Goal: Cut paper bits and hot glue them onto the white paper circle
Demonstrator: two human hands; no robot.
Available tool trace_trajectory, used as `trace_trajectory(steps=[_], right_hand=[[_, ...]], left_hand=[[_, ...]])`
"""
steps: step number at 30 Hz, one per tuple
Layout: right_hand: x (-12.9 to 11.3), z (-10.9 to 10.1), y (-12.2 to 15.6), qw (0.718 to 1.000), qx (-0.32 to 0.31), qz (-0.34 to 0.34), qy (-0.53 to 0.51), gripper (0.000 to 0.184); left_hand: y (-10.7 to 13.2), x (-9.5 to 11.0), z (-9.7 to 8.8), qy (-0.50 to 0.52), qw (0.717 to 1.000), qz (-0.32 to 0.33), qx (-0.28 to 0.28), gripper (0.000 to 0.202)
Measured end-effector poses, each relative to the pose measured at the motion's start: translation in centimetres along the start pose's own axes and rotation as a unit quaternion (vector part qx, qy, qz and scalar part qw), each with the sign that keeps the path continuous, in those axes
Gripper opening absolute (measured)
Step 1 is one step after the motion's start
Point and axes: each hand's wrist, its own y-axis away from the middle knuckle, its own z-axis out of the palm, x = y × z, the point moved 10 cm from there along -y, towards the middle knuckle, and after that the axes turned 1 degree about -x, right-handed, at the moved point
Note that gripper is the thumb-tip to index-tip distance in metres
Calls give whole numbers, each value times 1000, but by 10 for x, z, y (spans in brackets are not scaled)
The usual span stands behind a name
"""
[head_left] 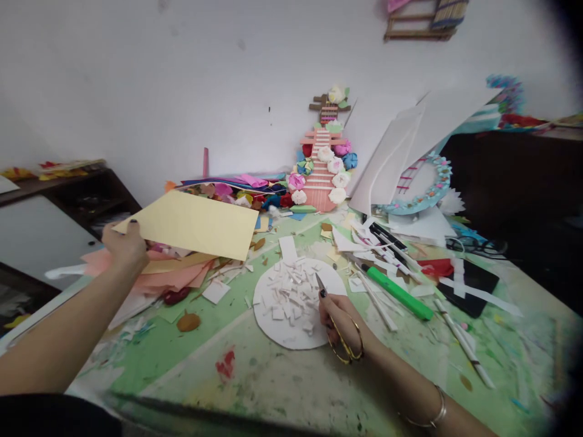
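Note:
At the left, my left hand (125, 246) pinches the corner of a pale yellow sheet of paper (200, 223), which is held up above the table. My right hand (341, 321) grips a pair of scissors (347, 355) with gold-coloured handle loops; the blades are together and point up and away from me. Below the blade tip lies a white paper disc (273, 332), flat on the table. Small white paper snippets (291, 297) are heaped on this disc. A white paper strip (288, 249) lies at its far edge.
A green cutter (399, 293), rolled white paper sticks (464, 346) and a black flat object (476, 288) lie to the right. Salmon-coloured paper (170, 280) is under the yellow sheet. A flower-covered paper guitar (321, 173) leans on the wall; large white sheets (392, 152) stand beside it.

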Motion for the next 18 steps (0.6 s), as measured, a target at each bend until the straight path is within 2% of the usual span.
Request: trace_trajectory(steps=[2, 4, 6, 8, 9, 11, 13, 18], right_hand=[[-5, -1, 2, 1000, 0, -7, 17, 55], [-16, -14, 4, 997, 37, -25, 61, 52], [-32, -45, 6, 980, 128, -50, 147, 45], [-50, -80, 9, 939, 228, -62, 249, 34], [-55, -93, 8, 922, 253, -57, 287, 26], [-49, -113, 1, 916, 257, -4, 306, 19], [-39, -121, -6, 926, 236, 38, 292, 18], [-27, -109, -12, 952, 190, 72, 231, 16]], left_hand=[[7, -8, -7, 12, 1000, -13, 1, 25], [14, -16, -5, 24, 999, -26, -24, 31], [20, -22, -2, 38, 997, -35, -50, 36], [26, -27, 0, 47, 995, -44, -70, 40], [28, -29, 1, 49, 994, -48, -79, 42], [35, -31, 4, 53, 992, -50, -101, 44], [43, -33, 4, 48, 992, -43, -112, 45], [75, -50, 2, 61, 987, -71, -131, 47]])
